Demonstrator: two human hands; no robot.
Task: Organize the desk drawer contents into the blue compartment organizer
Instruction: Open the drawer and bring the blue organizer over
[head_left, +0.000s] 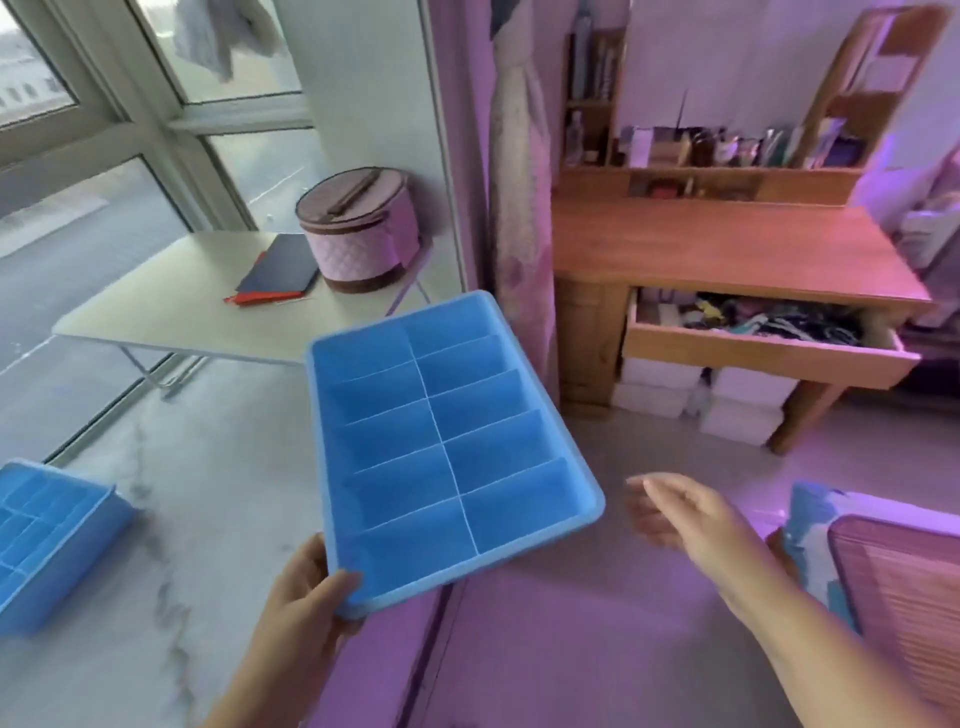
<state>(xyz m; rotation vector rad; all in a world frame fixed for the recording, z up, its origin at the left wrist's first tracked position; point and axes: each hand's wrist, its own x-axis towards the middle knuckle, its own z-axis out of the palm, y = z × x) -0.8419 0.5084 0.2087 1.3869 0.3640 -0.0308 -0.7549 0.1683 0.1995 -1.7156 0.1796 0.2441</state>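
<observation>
Near the middle of the view, the left hand (306, 587) is gripping the blue compartment organizer (452, 452) by its near left corner, thumb curled over the rim and the fingers hidden underneath, so the tray is hanging in the air, tilted up toward the camera, with all its compartments showing empty. The right hand (675, 514) is floating just beside the tray's right edge, fingers relaxed and spread, holding nothing and not touching it. Across the room the wooden desk (727, 249) is standing with its drawer (763, 343) pulled open, a jumble of dark and coloured items lying inside, too blurred to name. A second blue organizer (47, 540) is sitting on the pale floor at the far left. Judging by how one hand is carrying it from a single corner, the tray is probably light; its thin white-edged dividers look likely to flex, so the outer rim seems the better place to take hold, ideally with the free hand at the opposite edge to steady it. The smooth plastic may be a little slippery, and once filled it will likely need support from both sides or beneath.
</observation>
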